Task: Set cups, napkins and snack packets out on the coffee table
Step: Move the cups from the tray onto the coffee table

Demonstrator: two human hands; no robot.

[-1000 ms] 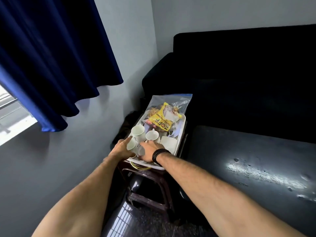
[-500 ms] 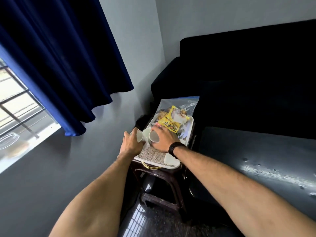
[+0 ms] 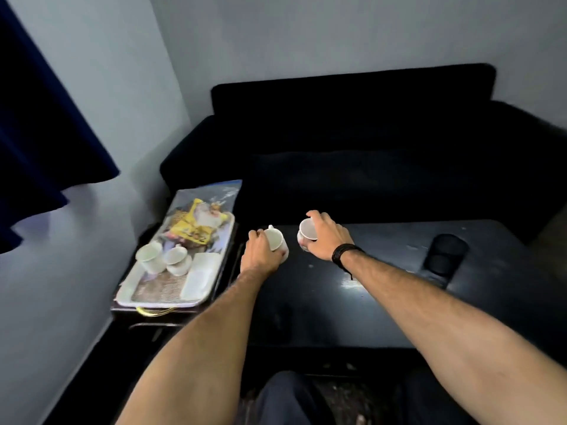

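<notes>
My left hand (image 3: pixel 260 256) grips a white cup (image 3: pixel 276 239) at the far left part of the dark coffee table (image 3: pixel 352 302). Beside it, my right hand (image 3: pixel 326 237) holds a second white cup (image 3: pixel 306 230), tilted so its mouth faces me. I cannot tell whether either cup touches the tabletop. Two more white cups (image 3: pixel 150 257) (image 3: pixel 177 260) stand on a white tray (image 3: pixel 159 299) to the left. White napkins (image 3: pixel 201 274) lie on the tray's right side. A clear bag of snack packets (image 3: pixel 199 222) with a yellow pack covers its far end.
The tray rests on a dark stool (image 3: pixel 144 317) by the grey wall. A black sofa (image 3: pixel 368 148) runs behind the table. A dark round object (image 3: pixel 445 256) sits on the table's right part. A blue curtain (image 3: pixel 36 118) hangs at the left. My knees show below.
Both hands lifted one cup each off the tray and carried them right, over the coffee table. The view swung right with them.
</notes>
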